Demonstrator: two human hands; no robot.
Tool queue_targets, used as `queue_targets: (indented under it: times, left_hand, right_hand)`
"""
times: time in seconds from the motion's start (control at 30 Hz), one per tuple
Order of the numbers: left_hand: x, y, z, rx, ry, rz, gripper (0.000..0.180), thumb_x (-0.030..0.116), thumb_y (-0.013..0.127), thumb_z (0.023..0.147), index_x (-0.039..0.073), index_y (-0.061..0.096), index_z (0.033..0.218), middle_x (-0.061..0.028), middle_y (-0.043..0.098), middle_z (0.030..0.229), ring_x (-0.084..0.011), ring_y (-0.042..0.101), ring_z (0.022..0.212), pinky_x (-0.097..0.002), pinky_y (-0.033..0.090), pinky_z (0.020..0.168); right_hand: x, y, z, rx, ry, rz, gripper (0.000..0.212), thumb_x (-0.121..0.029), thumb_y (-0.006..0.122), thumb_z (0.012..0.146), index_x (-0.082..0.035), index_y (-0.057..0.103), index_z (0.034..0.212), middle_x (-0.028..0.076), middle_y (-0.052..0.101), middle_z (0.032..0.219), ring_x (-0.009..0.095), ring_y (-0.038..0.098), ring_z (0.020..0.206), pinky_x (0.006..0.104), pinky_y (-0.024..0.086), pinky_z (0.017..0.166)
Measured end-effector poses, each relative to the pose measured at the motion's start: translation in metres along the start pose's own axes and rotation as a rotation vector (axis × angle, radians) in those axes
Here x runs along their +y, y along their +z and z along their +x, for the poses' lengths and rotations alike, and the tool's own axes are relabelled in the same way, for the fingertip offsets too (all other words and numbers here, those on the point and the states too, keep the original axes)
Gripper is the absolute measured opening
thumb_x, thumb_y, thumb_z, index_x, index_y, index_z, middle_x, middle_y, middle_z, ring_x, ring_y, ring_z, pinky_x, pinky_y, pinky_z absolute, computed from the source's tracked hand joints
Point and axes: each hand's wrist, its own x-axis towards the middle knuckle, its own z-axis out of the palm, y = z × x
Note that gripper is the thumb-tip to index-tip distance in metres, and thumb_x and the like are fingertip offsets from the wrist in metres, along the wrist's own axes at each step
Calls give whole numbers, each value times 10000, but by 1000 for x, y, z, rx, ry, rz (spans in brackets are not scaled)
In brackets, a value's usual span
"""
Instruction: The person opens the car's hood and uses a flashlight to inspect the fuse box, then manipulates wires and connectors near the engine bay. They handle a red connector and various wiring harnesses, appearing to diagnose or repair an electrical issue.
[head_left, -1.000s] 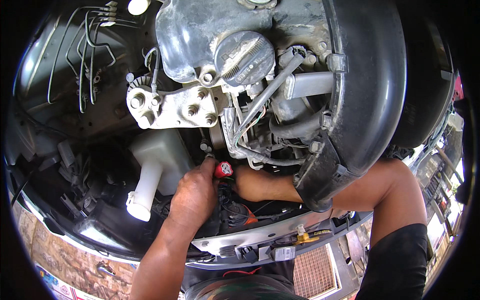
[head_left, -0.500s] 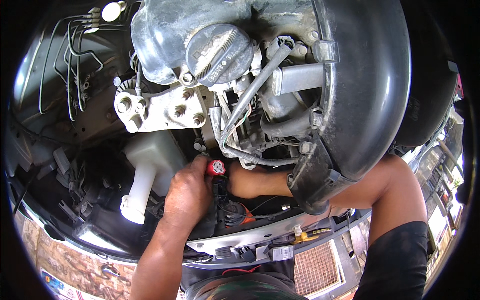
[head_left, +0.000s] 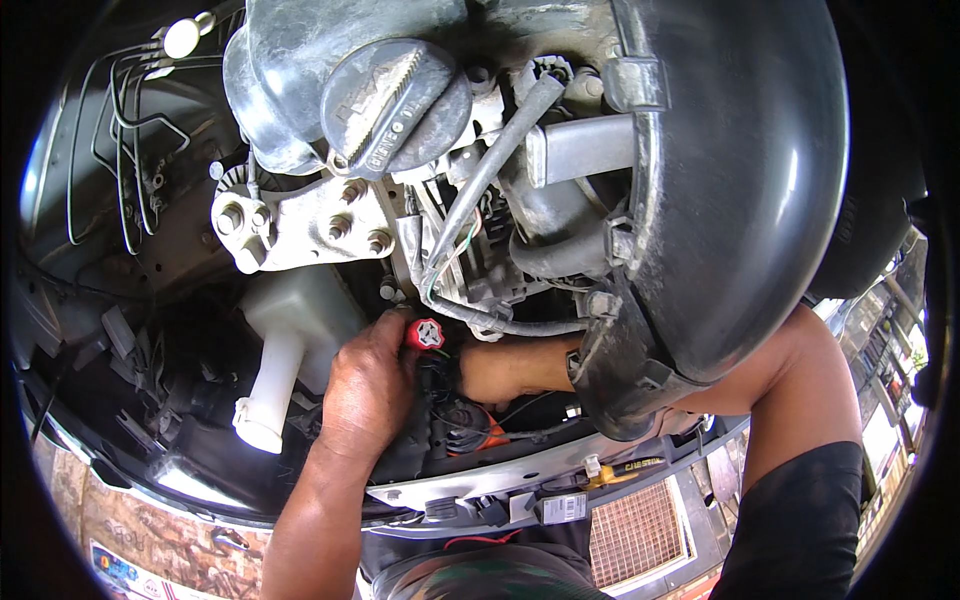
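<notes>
My left hand (head_left: pixel 368 388) reaches down into the engine bay, its fingers curled against a red screwdriver handle (head_left: pixel 427 334) whose black-and-white end faces up. The screwdriver's shaft is hidden below. Passing beneath the black air intake duct (head_left: pixel 745 200), my right arm brings my right hand (head_left: pixel 500 372) close beside the handle. The fingers of that hand drop out of sight in the dark gap among black wiring (head_left: pixel 437 385). A metal mounting bracket (head_left: pixel 300 228) with several bolts sits just beyond my left hand.
A white filler neck (head_left: pixel 270 395) on a reservoir stands left of my left hand. The oil filler cap (head_left: pixel 395 105) and a grey wire conduit (head_left: pixel 490 185) lie farther off. The front crossmember (head_left: pixel 520 470) runs nearest me, with a yellow-and-black tool (head_left: pixel 625 471) along it.
The view has shifted slightly, so the engine parts sit a little farther left. Both hands stay in the same gap, and the red handle remains beside my left fingers.
</notes>
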Motion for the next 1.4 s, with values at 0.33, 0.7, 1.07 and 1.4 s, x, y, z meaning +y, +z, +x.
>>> queue_targets:
  times: [0.33, 0.7, 1.07, 1.4]
  left_hand:
    - [-2, -3, -3, -7, -70, -87, 293, 23, 752, 921, 40, 669, 1202, -272, 739, 1050, -501, 705, 1039, -563, 567, 869]
    - [1, -3, 0, -94, -125, -36, 303, 90, 766, 935, 48, 648, 1211, -276, 746, 1053, -511, 712, 1040, -578, 573, 872]
    - [5, -6, 0, -101, -154, -46, 333, 109, 770, 949, 48, 655, 1255, -291, 741, 1099, -516, 698, 1074, -580, 563, 894]
    - [4, -6, -6, -100, -120, -34, 348, 89, 737, 961, 54, 645, 1296, -293, 738, 1067, -519, 701, 1047, -583, 567, 876]
  right_hand:
    - [-2, 9, 3, -96, -57, 69, 334, -268, 692, 942, 20, 795, 1076, 257, 791, 1037, 415, 777, 960, 525, 614, 841]
    - [2, 17, 4, -136, -56, 103, 344, -278, 686, 961, 16, 787, 1109, 243, 793, 1050, 407, 774, 975, 517, 607, 864]
    - [5, 21, 11, -148, -70, 142, 355, -289, 680, 979, 12, 780, 1141, 229, 796, 1063, 399, 771, 991, 509, 601, 886]
    - [8, 20, 12, -171, -63, 140, 366, -298, 674, 996, 8, 773, 1170, 216, 799, 1075, 392, 768, 1005, 502, 595, 906]
